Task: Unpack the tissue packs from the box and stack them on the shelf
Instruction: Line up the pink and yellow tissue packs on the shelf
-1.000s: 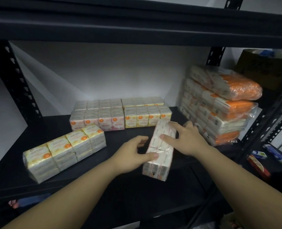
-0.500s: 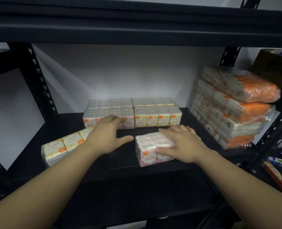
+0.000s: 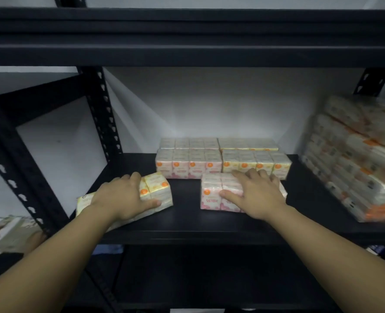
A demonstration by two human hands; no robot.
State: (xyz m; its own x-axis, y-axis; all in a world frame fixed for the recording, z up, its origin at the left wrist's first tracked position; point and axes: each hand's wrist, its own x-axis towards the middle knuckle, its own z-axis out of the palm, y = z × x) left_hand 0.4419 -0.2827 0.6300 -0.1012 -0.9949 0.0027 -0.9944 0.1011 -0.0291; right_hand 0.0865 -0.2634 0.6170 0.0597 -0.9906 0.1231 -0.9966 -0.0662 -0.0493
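A pink tissue pack lies flat on the black shelf, near its front. My right hand rests on top of it, fingers spread and thumb on its front face. My left hand grips a yellow tissue pack that lies angled at the shelf's left. Behind them, a pink row and a yellow row of packs stand against the white back wall. The box is out of sight.
Large orange-and-white tissue bundles are stacked at the shelf's right end. A black perforated upright stands at the left, and an upper shelf beam runs overhead. Blurred packaging shows at lower left.
The pink pack was set down flat and pushed back under my right hand. My left hand moved left and closed on the yellow pack. The view shifted left.
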